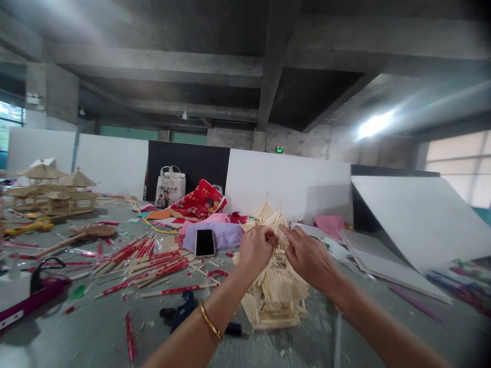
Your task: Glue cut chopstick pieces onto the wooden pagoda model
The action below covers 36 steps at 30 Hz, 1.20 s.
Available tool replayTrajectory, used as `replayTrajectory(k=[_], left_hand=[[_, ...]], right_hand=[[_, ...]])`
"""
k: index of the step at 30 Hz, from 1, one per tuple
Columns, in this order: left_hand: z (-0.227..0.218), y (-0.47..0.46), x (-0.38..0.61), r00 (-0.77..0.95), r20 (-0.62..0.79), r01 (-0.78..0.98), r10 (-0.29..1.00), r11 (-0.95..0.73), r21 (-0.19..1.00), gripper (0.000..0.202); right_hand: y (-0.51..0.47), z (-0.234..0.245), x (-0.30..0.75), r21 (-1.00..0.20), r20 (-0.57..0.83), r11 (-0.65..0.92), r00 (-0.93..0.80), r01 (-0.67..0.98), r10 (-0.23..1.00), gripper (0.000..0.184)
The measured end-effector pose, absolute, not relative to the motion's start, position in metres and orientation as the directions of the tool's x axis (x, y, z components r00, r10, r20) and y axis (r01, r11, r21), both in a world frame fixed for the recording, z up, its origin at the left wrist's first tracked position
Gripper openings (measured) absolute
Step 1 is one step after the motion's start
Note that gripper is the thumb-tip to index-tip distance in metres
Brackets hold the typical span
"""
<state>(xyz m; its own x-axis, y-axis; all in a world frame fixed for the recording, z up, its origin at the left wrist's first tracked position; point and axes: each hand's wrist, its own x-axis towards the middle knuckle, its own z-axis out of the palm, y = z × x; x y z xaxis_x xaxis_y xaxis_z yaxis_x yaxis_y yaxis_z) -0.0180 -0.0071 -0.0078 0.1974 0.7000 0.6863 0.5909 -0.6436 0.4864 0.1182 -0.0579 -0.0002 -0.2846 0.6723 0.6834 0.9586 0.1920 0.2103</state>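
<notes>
A model pavilion built of thin wooden sticks (pixel 279 289) stands in front of me, with slatted lower roofs and pointed roofs on top. My left hand (pixel 258 249) is closed in a pinch at the left side of its upper roof. Whatever those fingertips hold is too small or hidden to name. On the other side, my right hand (pixel 310 256) has its fingers apart and partly stretched towards the same roof, close to or touching the sticks. Both hands hide part of the model's middle. Behind my left forearm lies a dark blue glue gun (pixel 184 309), partly covered.
Bundled sticks with red wrappers (pixel 153 263) spread left of the model, beside a phone (pixel 205 243) on purple cloth. Finished wooden pavilions (pixel 71 191) stand far left. A magenta tool (pixel 32 301) lies at left. White boards (pixel 383 255) lean and lie at right.
</notes>
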Motion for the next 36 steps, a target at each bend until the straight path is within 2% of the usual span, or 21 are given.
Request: replayTrajectory(k=[4, 10, 14, 20, 24, 29, 33, 36], left_hand=[[-0.011, -0.013, -0.017, 0.201, 0.74, 0.625, 0.641, -0.666, 0.407, 0.01], [-0.012, -0.018, -0.02, 0.23, 0.72, 0.67, 0.655, -0.643, 0.37, 0.012], [-0.013, -0.022, -0.026, 0.259, 0.715, 0.688, 0.65, -0.644, 0.336, 0.019], [-0.018, -0.027, -0.03, 0.352, 0.709, 0.729, 0.612, -0.654, 0.202, 0.027], [-0.02, -0.034, -0.039, 0.419, 0.7, 0.747, 0.578, -0.658, 0.096, 0.028], [-0.022, -0.04, -0.054, 0.406, 0.696, 0.738, 0.591, -0.661, 0.131, 0.027], [-0.022, -0.039, -0.047, 0.404, 0.688, 0.738, 0.603, -0.659, 0.144, 0.027], [-0.022, -0.039, -0.035, 0.396, 0.672, 0.758, 0.626, -0.636, 0.145, 0.026]], right_hand=[[-0.052, 0.009, 0.12, 0.247, 0.67, 0.134, -0.269, 0.96, 0.692, 0.044], [-0.053, 0.008, 0.119, 0.313, 0.648, 0.098, -0.288, 0.945, 0.705, 0.043], [-0.057, 0.004, 0.123, 0.308, 0.668, 0.119, -0.304, 0.944, 0.68, 0.048], [-0.057, 0.0, 0.124, 0.304, 0.629, 0.151, -0.317, 0.941, 0.709, 0.05], [-0.073, -0.002, 0.128, 0.243, 0.642, 0.201, -0.313, 0.949, 0.7, 0.048], [-0.111, -0.034, 0.139, 0.129, 0.689, 0.389, -0.364, 0.912, 0.627, 0.037], [-0.124, -0.058, 0.141, 0.137, 0.688, 0.356, -0.347, 0.924, 0.637, 0.037], [-0.116, -0.056, 0.139, 0.092, 0.677, 0.331, -0.302, 0.939, 0.671, 0.041]])
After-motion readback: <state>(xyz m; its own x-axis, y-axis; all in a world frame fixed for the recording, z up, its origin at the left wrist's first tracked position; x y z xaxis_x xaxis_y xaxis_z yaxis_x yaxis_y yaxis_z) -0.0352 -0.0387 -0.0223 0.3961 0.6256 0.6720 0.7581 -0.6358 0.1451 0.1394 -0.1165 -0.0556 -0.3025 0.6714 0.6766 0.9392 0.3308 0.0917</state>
